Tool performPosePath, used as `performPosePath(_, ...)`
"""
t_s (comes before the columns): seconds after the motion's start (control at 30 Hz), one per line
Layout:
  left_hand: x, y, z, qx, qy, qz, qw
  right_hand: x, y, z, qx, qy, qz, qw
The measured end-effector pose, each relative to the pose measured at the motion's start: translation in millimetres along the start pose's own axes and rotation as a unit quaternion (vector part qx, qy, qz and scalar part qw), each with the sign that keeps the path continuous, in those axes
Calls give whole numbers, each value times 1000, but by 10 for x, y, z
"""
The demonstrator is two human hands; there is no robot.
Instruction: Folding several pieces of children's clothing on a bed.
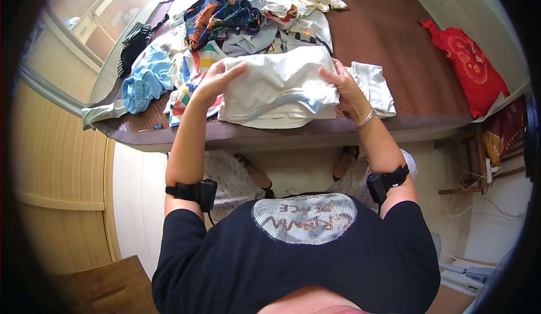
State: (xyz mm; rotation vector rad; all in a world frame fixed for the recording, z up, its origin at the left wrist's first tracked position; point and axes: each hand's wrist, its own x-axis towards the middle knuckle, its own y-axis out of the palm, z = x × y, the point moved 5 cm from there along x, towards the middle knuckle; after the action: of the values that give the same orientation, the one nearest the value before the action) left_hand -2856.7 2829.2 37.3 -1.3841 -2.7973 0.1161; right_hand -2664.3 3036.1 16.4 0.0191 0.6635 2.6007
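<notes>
My operator's left hand [217, 80] gripped the left upper part of a white garment [276, 83], thumb on top, and the right hand [346, 87] pinched its right side the same way. The cloth spanned the gap between them, close to the bed's front edge [420, 123]; I couldn't tell whether its underside touched the bed.

From the left, I saw a black striped garment [132, 48], light-blue shorts [147, 81] near the bed's corner, then a multicoloured striped piece [205, 59] just beside the left hand. Behind the white cloth rose a heap topped by a dark printed garment [222, 20]. Right of the right hand lay a folded white item [375, 88], and farther right a red bag [466, 69].

I judged the lower hem most at risk: it hung about level with the front edge, so a loosened pinch could let it slide toward the floor. A wide leftward sweep could snag the striped piece; a rightward one could rumple the folded item. Forward, the heap crowded the reach. My roomiest stretch was the brown mat [389, 26], between heap and bag.
</notes>
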Motion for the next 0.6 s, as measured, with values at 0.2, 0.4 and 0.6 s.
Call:
performPosePath(0.2, -99, -11, -476, -68, 177, -55, 980, -152, 115, 398, -107, -173, 36, 978)
performPosePath(0.4, -277, 688, -398, 11, 25, -49, 998, -512, 720, 311, -368, -328, -7, 870)
performPosePath(0.6, -436, 925, -441, -16, 156, -7, 988, -647, 638, 50, -392, -226, 170, 876)
